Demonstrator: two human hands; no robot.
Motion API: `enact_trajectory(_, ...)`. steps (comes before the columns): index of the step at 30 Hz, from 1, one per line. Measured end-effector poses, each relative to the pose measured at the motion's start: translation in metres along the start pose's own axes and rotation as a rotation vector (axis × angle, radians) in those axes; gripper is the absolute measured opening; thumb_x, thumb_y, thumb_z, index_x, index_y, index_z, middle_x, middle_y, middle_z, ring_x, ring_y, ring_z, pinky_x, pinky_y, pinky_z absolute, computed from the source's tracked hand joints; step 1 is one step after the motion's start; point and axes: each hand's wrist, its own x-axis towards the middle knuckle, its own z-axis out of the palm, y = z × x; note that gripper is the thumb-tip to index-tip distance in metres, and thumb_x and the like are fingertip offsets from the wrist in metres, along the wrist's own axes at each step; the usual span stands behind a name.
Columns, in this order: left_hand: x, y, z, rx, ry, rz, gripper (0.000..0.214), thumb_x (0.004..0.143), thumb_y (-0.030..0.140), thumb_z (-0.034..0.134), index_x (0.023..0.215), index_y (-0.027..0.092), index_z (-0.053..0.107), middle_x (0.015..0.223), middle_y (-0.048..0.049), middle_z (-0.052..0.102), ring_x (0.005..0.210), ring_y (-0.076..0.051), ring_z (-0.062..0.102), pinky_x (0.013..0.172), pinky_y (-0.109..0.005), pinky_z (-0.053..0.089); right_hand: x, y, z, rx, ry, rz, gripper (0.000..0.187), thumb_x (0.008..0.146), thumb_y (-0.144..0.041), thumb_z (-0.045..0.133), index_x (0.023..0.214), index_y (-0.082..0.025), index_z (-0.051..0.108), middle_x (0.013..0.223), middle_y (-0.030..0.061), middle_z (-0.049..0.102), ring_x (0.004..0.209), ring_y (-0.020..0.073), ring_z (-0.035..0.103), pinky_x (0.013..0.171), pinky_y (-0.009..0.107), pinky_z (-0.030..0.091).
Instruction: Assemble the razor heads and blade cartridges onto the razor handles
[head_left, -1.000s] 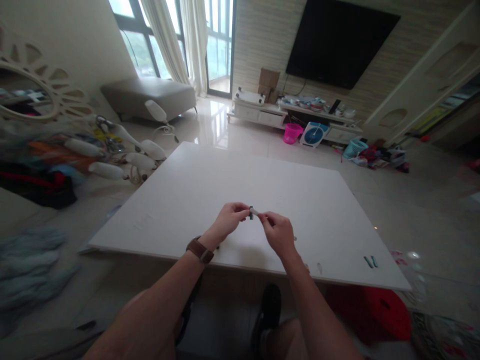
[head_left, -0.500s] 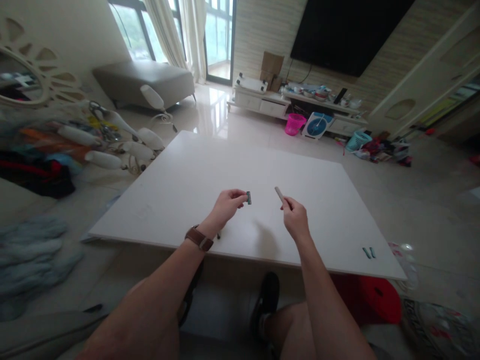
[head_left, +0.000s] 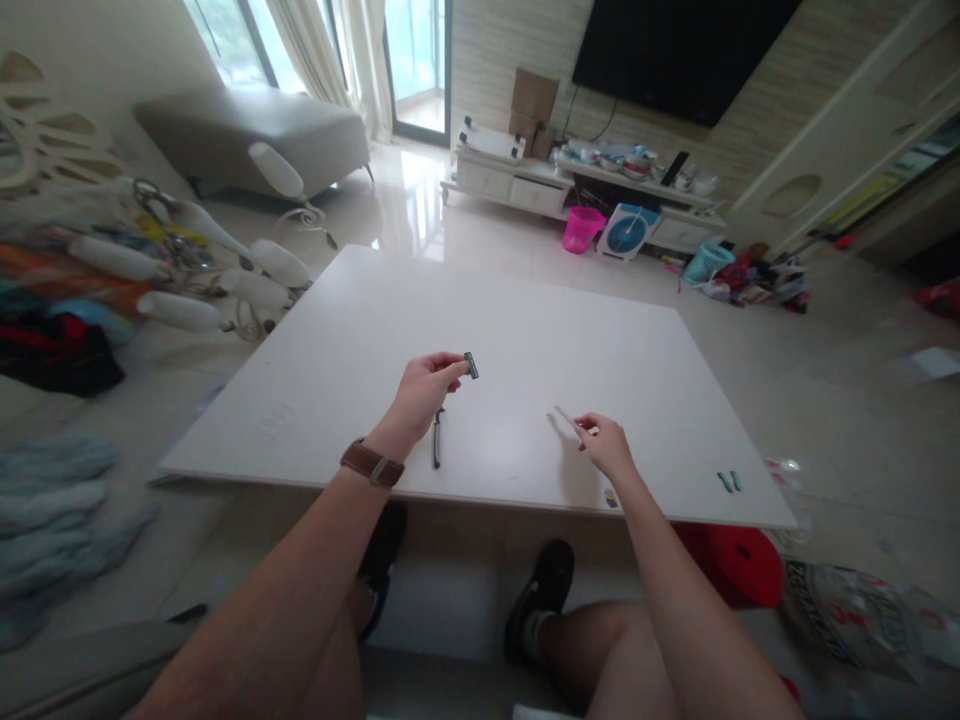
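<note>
Pinched between the thumb and fingers of my left hand [head_left: 429,392] is a small green and dark razor head [head_left: 471,365], held above the white table [head_left: 360,330]. A slim dark razor handle [head_left: 436,445] lies on the tabletop, just right of my left wrist. My right hand [head_left: 606,443] is closed on a slim pale stick [head_left: 567,416], its tip pointing up and left, low over the table. Two small green pieces [head_left: 729,482], like more razor heads, lie near the table's right corner. A tiny yellow figure [head_left: 611,498] is at the front edge by my right forearm.
A lamp with several white shades [head_left: 184,311] stands beyond the table's left edge. Under the front right corner is a red stool [head_left: 739,575], with a printed bag [head_left: 862,610] beside it. Across the floor are a pink basket [head_left: 582,232] and a blue-and-white fan [head_left: 628,232].
My left hand has moved up and left with the razor head, uncovering the razor handle. My right hand has moved lower and right, the stick now lying flatter. The view has shifted slightly.
</note>
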Motion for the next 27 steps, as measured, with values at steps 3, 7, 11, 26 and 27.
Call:
enact_trajectory(3,0.002,0.0,0.002,-0.005,-0.004,-0.006,0.023,0.065,0.031,0.076,0.078,0.013,0.071,0.07,-0.0026,0.065,0.06,-0.009,0.05,0.062,-0.026,0.038,-0.016,-0.017,0.028,0.022,-0.071,-0.047,0.013,0.079,-0.025,0.065,0.08,-0.016,0.074,0.079,0.0058,0.072,0.064,0.0158,0.063,0.06,0.025,0.044)
enact_trajectory(7,0.002,-0.002,0.006,-0.008,-0.011,-0.021,0.022,0.066,0.03,0.076,0.078,0.013,0.071,0.069,-0.0018,0.064,0.06,-0.009,0.049,0.061,-0.026,0.038,-0.048,-0.05,0.057,0.207,-0.735,-0.203,0.002,0.067,-0.021,0.075,0.068,-0.019,0.075,0.065,0.001,0.071,0.055,0.0143,0.059,0.052,0.022,0.042)
enact_trajectory(11,-0.001,-0.002,0.008,-0.007,-0.024,-0.006,0.022,0.067,0.03,0.076,0.079,0.013,0.071,0.071,-0.0025,0.065,0.061,-0.009,0.05,0.062,-0.026,0.039,-0.04,-0.058,0.043,0.23,-0.768,-0.201,0.006,0.071,-0.022,0.071,0.073,-0.018,0.076,0.068,0.0016,0.071,0.046,0.0112,0.054,0.047,0.021,0.039)
enact_trajectory(26,-0.006,-0.008,0.026,0.007,-0.074,-0.029,0.019,0.067,0.029,0.074,0.077,0.013,0.071,0.067,-0.0019,0.065,0.057,-0.009,0.049,0.06,-0.026,0.039,-0.072,-0.099,0.075,0.058,-1.146,-0.274,0.009,0.074,-0.013,0.069,0.08,-0.016,0.075,0.066,-0.0014,0.068,0.049,0.0093,0.053,0.052,0.02,0.04)
enact_trajectory(27,-0.005,-0.009,0.026,0.012,-0.075,-0.028,0.019,0.067,0.029,0.074,0.077,0.014,0.071,0.067,-0.0019,0.065,0.057,-0.009,0.049,0.06,-0.026,0.039,-0.067,-0.1,0.073,0.04,-1.065,-0.278,0.014,0.076,-0.012,0.067,0.085,-0.016,0.075,0.072,-0.0004,0.069,0.05,0.0087,0.054,0.053,0.019,0.04)
